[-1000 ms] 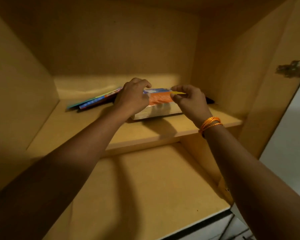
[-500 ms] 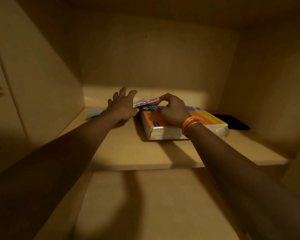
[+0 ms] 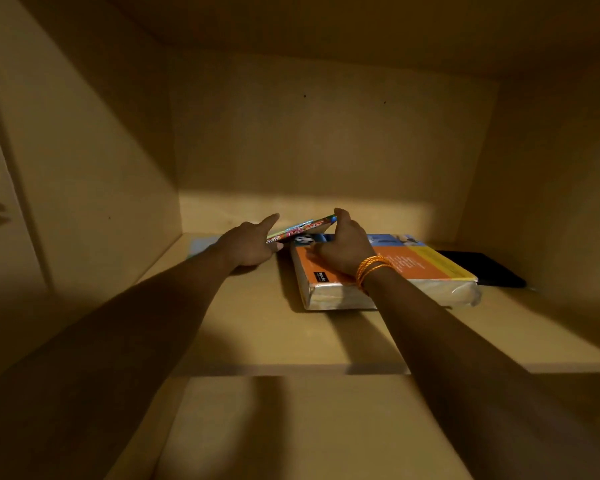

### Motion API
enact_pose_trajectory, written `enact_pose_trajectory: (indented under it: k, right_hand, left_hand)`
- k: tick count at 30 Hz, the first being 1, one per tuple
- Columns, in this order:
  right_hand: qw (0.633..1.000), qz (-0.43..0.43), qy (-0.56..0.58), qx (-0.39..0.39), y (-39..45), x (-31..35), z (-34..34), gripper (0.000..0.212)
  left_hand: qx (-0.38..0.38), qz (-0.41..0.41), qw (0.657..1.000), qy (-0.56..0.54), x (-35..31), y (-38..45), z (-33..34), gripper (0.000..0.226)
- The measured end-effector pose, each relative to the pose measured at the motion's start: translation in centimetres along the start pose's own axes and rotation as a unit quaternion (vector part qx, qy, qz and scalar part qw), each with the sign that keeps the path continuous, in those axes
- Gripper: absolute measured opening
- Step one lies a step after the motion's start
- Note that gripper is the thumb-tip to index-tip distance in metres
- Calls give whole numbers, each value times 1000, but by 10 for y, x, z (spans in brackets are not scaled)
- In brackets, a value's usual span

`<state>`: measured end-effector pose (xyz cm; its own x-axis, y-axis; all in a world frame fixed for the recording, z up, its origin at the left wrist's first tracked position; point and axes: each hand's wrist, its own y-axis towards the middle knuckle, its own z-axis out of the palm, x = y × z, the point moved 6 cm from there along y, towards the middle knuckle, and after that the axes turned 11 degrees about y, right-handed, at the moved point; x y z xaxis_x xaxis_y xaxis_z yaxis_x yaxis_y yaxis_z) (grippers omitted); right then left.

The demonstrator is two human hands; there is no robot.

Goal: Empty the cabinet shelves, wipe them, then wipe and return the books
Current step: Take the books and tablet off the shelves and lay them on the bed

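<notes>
On the upper shelf lies our thick orange book, a black case beside it. Our left hand and right hand pinch thin books, tilted against it.
</notes>
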<state>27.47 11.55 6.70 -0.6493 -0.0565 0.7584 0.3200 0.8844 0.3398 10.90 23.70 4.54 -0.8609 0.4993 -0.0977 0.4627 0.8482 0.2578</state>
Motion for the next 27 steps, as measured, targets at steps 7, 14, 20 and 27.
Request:
enact_pose_trajectory:
  k: [7,14,20,27]
  right_hand:
    - [1000,-15,3,-21,-2,3,-2,66]
    - [999,-17,35,-32,-8,8,-6,57]
    - [997,-22,57,-51,-8,7,-8,63]
    - [979,-26,182,-84,-20,14,-18,87]
  left_hand:
    - [-129,54,989,44,-5,-15,-19,46]
    - [-246,59,967,11,-16,-35,-42,19]
    - [-340,56,938,-39,-25,-60,-90,19]
    - [-431,83,883,-166,-35,-116,-142,23]
